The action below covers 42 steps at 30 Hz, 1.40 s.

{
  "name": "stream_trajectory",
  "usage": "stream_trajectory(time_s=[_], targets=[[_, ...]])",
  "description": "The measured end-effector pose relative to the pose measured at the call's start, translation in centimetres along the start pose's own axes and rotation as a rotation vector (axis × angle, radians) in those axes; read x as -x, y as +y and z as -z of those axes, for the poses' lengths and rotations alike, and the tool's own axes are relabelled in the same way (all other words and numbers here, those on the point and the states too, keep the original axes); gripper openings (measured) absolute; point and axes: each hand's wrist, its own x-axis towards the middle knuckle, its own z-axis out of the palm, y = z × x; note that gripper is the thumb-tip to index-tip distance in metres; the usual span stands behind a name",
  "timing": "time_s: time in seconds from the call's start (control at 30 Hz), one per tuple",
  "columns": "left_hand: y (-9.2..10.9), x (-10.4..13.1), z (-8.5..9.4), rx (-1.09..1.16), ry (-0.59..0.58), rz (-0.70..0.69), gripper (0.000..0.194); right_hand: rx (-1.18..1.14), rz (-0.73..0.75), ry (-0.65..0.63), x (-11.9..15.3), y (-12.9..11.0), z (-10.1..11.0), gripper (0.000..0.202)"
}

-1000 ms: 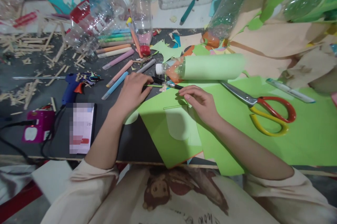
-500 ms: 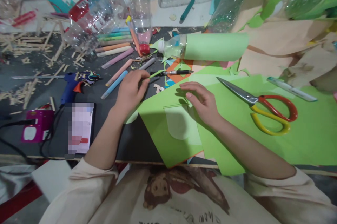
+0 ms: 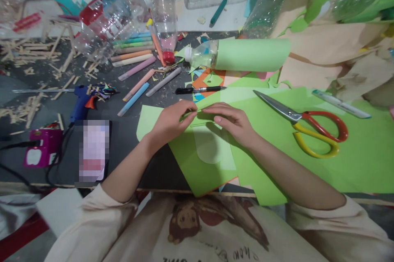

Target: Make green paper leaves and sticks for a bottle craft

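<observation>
1. Green strip (image 3: 201,109), a thin piece of paper, is between the two hands, above the far part of a green sheet (image 3: 189,163), about midway between the left and right edges of the desk (image 3: 163,165).
2. As for work done, the strip is a separate, narrow piece. A second thin strip (image 3: 203,124) lies just beneath the hands, nearer the desk's front edge. Toward the back edge, a plastic bottle (image 3: 205,54) lies on its side, its body covered in pale green paper (image 3: 252,54) and its neck bare. The strip and the bottle are apart.
3. What is left cannot be told from this view; the strip appears loose from both the sheet and the bottle.
4. The strip's long axis runs roughly along the desk's front edge, its right end angled slightly toward the back edge. Fingers cover part of it, and neither end stands out as a front.
5. The left hand (image 3: 174,120) has its thumb and forefinger closed on the strip. The right hand (image 3: 235,124) has its fingertips at the strip's other end, thumb lower; whether they pinch it, I cannot tell.
6. A black pen (image 3: 200,89) lies just beyond the hands, and scissors (image 3: 295,116) rest toward the desk's right edge.
</observation>
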Motion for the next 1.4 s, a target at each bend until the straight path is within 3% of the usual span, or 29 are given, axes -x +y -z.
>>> stream_trajectory(time_s=[0.13,0.23,0.37,0.43,0.5,0.6,0.7,0.77,0.83,0.97,1.17,1.27,1.4], targets=[[0.3,0.5,-0.9,-0.023,0.022,-0.16,0.015,-0.033,0.059,-0.09,-0.2,-0.1,0.0,0.027],[0.3,0.7,-1.1,-0.076,0.04,-0.198,0.02,-0.084,0.043,-0.087,-0.2,-0.1,0.1,0.025],[0.5,0.3,-0.2,0.021,-0.157,-0.088,0.024,-0.167,-0.037,-0.01,0.1,0.3,0.1,0.021],[0.7,-0.1,0.7,0.101,-0.264,-0.023,0.027,-0.216,-0.063,0.078,0.1,0.5,0.0,0.02],[0.7,-0.6,2.0,0.1,-0.241,0.041,0.027,-0.259,-0.082,0.179,0.2,0.7,-0.2,0.017],[0.0,-1.0,4.6,-0.075,-0.186,0.094,0.027,-0.249,-0.137,0.296,0.2,0.9,-0.6,0.018],[-1.2,-0.8,7.5,-0.333,-0.345,0.19,0.025,-0.11,-0.154,0.349,0.3,0.9,-0.9,0.013],[-2.0,-0.6,8.9,-0.416,-0.38,0.264,0.028,0.035,-0.102,0.353,0.3,1.0,-0.9,0.005],[-2.6,-0.4,9.6,-0.43,-0.425,0.332,0.03,0.189,-0.014,0.321,0.3,1.2,-0.8,0.012],[-3.3,-0.6,9.6,-0.409,-0.52,0.385,0.027,0.364,0.087,0.231,0.3,1.6,-0.5,0.03],[-2.7,-1.0,9.8,-0.368,-0.571,0.4,0.019,0.279,0.058,0.345,0.3,1.5,-0.3,0.035],[-1.8,-0.7,10.9,-0.23,-0.57,0.457,0.025,0.19,0.036,0.408,0.2,1.2,-0.3,0.032],[-1.7,0.2,12.2,0.066,-0.538,0.347,0.026,0.058,-0.024,0.447,0.0,1.3,-0.3,0.028]])
